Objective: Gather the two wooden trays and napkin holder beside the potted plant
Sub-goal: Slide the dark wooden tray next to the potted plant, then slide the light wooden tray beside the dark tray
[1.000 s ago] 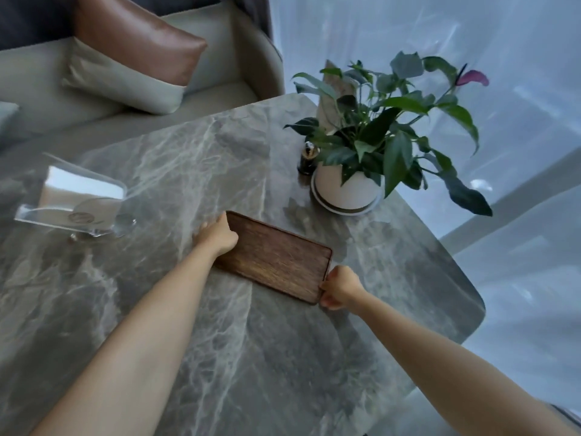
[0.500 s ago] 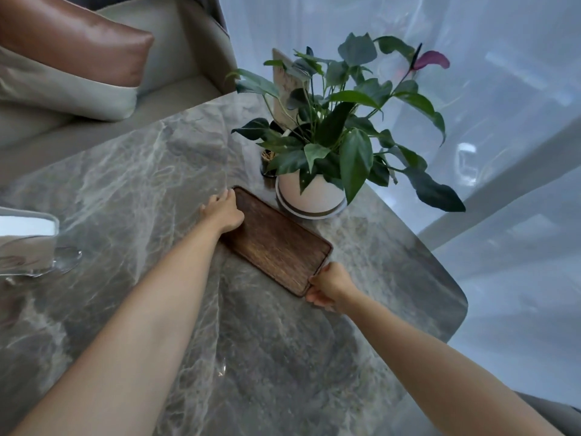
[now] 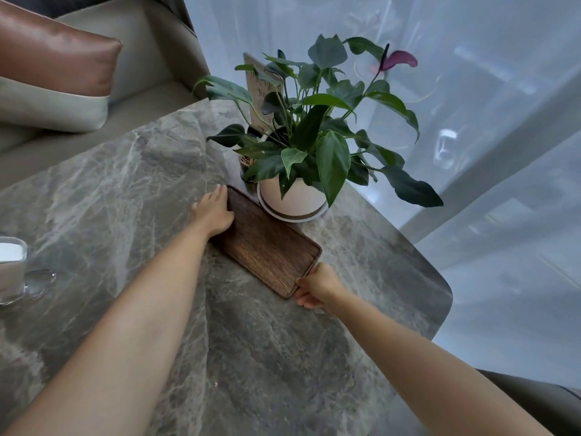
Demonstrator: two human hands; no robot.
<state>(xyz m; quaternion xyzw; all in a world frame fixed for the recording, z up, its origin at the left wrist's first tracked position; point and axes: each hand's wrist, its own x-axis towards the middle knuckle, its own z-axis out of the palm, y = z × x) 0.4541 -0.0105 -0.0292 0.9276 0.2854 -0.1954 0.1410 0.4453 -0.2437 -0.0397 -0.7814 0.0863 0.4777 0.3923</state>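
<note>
A dark wooden tray [image 3: 270, 247] lies flat on the marble table [image 3: 132, 190], its far corner right beside the white pot of the potted plant [image 3: 295, 199]. Whether it is a single tray or two stacked, I cannot tell. My left hand [image 3: 212, 212] rests on the tray's far left end, fingers stretched along the edge. My right hand [image 3: 314, 286] grips the near right corner. The clear napkin holder [image 3: 12, 269] with white napkins stands at the left edge of the view, far from the plant.
A small dark jar [image 3: 248, 171] and an upright card [image 3: 262, 99] stand behind the pot. The table's rounded corner [image 3: 440, 287] is to the right, with sheer curtain beyond. A sofa with a brown and beige cushion [image 3: 53, 73] lies behind the table.
Both hands have slid the tray away from me and to the right, up against the plant pot. My view has turned right, so the napkin holder is now at the left edge.
</note>
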